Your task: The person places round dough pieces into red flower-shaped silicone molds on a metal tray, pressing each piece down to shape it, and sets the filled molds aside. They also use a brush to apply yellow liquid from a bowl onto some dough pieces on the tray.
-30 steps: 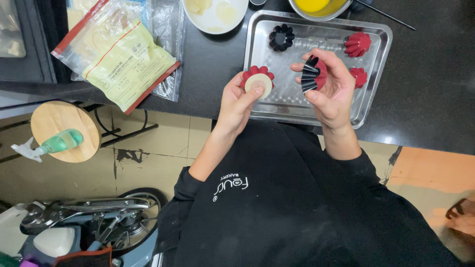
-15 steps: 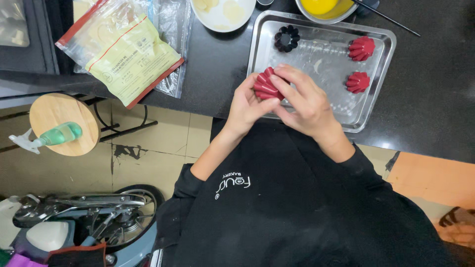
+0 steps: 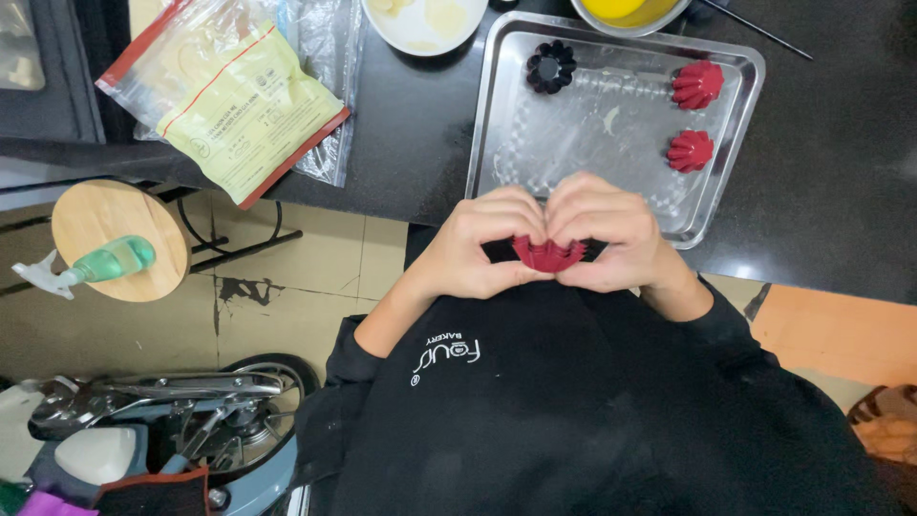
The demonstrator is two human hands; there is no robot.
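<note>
A red fluted mould (image 3: 548, 255) sits just below the centre of the frame, pinched between both hands close to the person's black apron. The left hand (image 3: 482, 244) curls around its left side, fingers bent and thumb pressed under the rim; the right hand (image 3: 604, 234) mirrors it on the right side, knuckles touching the left hand's knuckles above the mould. Both hands are clenched tight on it, so only its scalloped lower edge shows, and I cannot tell what lies inside.

Just above the hands, a steel tray (image 3: 583, 124) rests on the dark counter (image 3: 841, 191). It holds 1 black fluted mould (image 3: 551, 66) in its upper left corner and 2 red fluted moulds (image 3: 696, 84) (image 3: 690, 150) along its right side, well apart from the black one. At the top edge, a white plate (image 3: 420, 24) carries pale dough rounds, and a bowl (image 3: 630, 11) holds yellow liquid. A clear zip bag (image 3: 229, 91) of pale sheets lies in the upper left. Lower left, a green spray bottle (image 3: 91, 266) lies on a round wooden stool (image 3: 119, 239).
</note>
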